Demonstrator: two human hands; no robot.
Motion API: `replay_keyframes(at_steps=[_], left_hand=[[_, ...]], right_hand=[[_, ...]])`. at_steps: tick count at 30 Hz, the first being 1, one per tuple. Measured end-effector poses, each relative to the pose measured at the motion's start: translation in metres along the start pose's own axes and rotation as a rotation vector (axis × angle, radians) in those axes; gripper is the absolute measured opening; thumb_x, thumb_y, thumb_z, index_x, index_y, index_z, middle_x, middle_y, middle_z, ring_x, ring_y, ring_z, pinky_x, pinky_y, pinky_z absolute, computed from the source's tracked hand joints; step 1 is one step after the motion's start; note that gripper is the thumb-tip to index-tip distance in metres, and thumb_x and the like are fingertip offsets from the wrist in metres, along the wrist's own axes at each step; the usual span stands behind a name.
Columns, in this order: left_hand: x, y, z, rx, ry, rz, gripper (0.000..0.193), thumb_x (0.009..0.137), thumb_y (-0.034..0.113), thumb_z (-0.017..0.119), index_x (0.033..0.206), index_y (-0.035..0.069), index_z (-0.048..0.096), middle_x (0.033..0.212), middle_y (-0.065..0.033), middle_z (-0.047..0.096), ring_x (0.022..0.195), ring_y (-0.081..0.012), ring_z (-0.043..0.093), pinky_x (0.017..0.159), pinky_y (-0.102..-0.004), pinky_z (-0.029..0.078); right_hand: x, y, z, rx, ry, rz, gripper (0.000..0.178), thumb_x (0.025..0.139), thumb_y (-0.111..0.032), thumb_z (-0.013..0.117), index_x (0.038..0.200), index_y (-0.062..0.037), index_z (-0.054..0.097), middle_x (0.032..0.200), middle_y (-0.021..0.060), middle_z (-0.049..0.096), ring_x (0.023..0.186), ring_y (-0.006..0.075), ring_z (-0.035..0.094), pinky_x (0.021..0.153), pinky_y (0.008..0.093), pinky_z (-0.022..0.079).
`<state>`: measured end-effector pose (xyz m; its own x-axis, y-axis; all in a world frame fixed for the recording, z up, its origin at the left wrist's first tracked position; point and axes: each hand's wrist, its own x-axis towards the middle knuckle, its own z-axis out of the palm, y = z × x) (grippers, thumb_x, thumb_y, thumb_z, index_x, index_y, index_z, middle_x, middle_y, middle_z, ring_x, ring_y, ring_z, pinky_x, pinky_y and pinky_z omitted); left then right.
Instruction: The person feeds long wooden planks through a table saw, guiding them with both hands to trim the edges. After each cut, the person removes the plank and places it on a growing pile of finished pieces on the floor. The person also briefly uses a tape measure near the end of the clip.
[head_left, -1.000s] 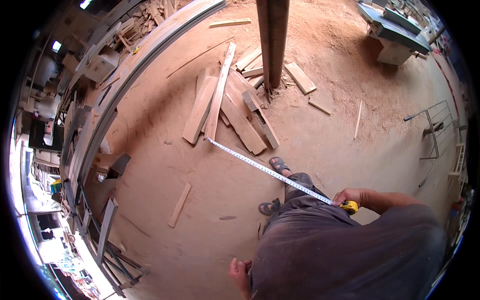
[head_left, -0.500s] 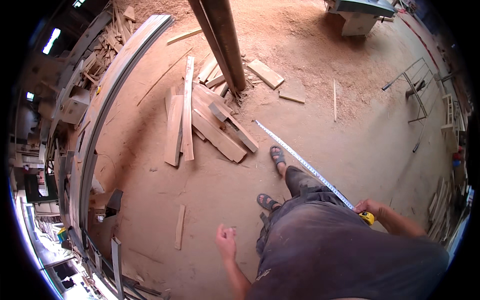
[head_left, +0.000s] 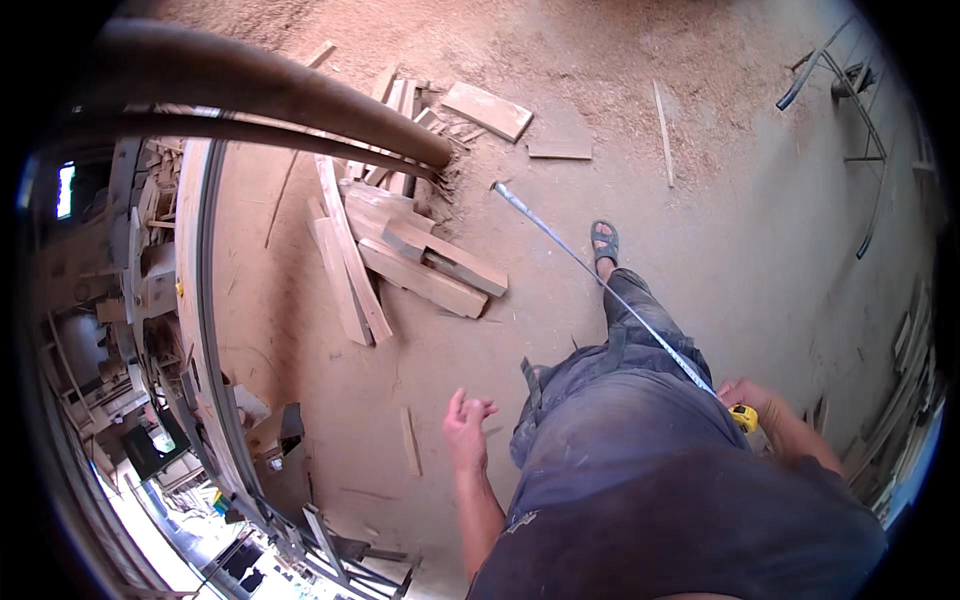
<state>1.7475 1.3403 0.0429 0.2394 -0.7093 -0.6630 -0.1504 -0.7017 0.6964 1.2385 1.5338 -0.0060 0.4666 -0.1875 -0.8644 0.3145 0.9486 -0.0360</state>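
Observation:
My right hand is closed round a yellow tape measure beside my right hip. From it the white blade runs out long and slanting, past my leg, to a free end near the wood pile. My left hand hangs off my left side above the floor, fingers loosely bent and apart; I make out nothing held in it. Ahead on the floor lies a loose pile of boards and offcuts, which neither hand touches.
A thick brown post rises at the pile's far side. Sawdust covers the far floor. Long stacked beams run along the left, with a metal frame stand at far right. A sandalled foot is forward.
My view has turned and moved forward, so the post now leans across the upper left. One foot has stepped ahead. The tape measure stays in my right hand with its blade out.

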Motion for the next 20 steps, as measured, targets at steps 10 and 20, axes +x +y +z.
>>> replay_keyframes(at_steps=[10,20], left_hand=[[0.044,0.082,0.061,0.358,-0.039,-0.052,0.055,0.099,0.010,0.068,0.148,-0.009,0.050,0.104,-0.0087,0.073,0.096,-0.0156,0.067,0.089,-0.0315,0.055],[0.175,0.163,0.119,0.242,0.127,0.074,0.062,0.098,0.013,0.068,0.152,-0.006,0.046,0.112,-0.0123,0.073,0.103,-0.0195,0.069,0.095,-0.0327,0.054]], right_hand=[[-0.031,-0.135,-0.034,0.098,-0.085,0.133,0.025,0.088,-0.012,0.072,0.099,0.0105,0.077,0.088,0.0129,0.078,0.070,0.0172,0.073,0.069,0.0305,0.058],[-0.036,-0.314,-0.030,0.156,0.061,-0.043,0.033,0.078,-0.012,0.081,0.101,0.0108,0.076,0.091,0.0140,0.079,0.076,0.0232,0.075,0.076,0.0322,0.061]])
